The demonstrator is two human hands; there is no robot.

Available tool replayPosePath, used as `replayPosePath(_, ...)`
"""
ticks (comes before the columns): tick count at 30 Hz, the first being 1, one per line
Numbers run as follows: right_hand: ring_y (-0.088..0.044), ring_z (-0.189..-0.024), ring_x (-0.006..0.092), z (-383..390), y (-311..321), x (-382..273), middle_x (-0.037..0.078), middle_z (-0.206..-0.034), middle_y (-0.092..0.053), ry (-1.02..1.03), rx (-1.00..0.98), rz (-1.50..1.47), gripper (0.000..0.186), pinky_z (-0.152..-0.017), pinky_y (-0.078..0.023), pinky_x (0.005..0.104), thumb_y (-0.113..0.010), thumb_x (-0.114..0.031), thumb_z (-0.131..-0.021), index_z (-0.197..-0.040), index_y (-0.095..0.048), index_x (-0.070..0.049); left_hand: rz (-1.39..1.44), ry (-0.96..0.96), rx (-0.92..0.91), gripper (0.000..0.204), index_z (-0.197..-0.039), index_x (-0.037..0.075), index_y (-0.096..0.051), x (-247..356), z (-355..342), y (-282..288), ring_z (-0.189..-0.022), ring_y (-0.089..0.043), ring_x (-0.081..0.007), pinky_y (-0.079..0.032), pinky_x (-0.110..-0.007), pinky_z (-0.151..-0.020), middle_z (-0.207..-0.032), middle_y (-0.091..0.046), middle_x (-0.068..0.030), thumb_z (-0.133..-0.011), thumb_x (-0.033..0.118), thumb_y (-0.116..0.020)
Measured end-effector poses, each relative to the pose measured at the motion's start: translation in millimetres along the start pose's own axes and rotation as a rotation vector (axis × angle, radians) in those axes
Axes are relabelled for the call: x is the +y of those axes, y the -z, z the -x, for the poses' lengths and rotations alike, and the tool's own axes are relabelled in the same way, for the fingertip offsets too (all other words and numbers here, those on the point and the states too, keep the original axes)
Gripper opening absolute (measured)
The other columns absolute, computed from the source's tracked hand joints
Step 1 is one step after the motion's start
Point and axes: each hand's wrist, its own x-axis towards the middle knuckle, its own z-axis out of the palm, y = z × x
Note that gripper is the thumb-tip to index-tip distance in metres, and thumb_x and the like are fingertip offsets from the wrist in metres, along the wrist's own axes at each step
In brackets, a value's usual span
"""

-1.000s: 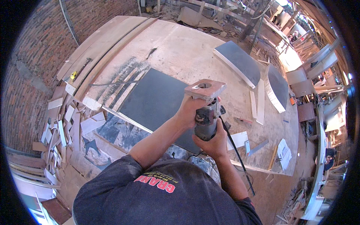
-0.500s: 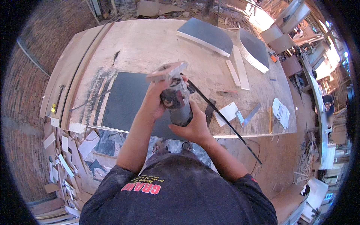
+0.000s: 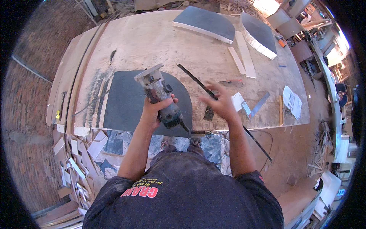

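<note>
My left hand (image 3: 157,108) is wrapped round the body of a trim router (image 3: 167,112), held tilted with its flat base up and away from me. Under it lies a dark board (image 3: 126,101) with a rounded right corner, flush with the near table edge. My right hand (image 3: 221,100) is off the router, blurred, thumb and fingers apart. It hovers at a long thin black strip (image 3: 195,80), which runs behind the hand and past the table's near edge. No grip on the strip is visible.
Two curved dark-topped pieces (image 3: 206,23) (image 3: 259,34) and pale wooden strips (image 3: 244,55) lie on the far right of the worktable (image 3: 133,42). A metal square (image 3: 260,104) and papers (image 3: 292,102) are at right. Offcuts (image 3: 80,160) cover the floor at left.
My right hand has let go of the router and moved right to the black strip. My left hand now holds the router alone, swung left and tilted. The view has shifted slightly.
</note>
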Motion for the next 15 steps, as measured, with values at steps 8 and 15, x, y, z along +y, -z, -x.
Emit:
replayPosePath(8,-0.061,-0.113,0.0424,35.5,16.1,226.5,0.017,-0.113,-0.066,-0.247,-0.065,0.837,0.048,-0.094,-0.051,0.0576,-0.077,-0.039,-0.086,-0.127,-0.07,-0.016,-0.096,-0.01,-0.149,0.048,-0.116,0.0,-0.064,10.1,7.6,8.5,-0.094,-0.074,-0.0281,-0.061,-0.043,-0.085,-0.104,-0.074,-0.0134,-0.074,0.004,-0.086)
replayPosePath(15,-0.063,-0.104,0.042,19.9,33.6,204.2,0.022,-0.109,-0.067,-0.055,0.078,0.522,0.034,-0.093,-0.05,0.0507,-0.07,-0.02,-0.094,-0.126,-0.071,-0.009,-0.039,-0.022,-0.313,0.055,-0.118,0.0,-0.063,26.9,16.0,10.6,-0.093,-0.074,-0.029,-0.061,-0.044,-0.084,-0.104,-0.073,-0.0133,-0.072,0.011,-0.091)
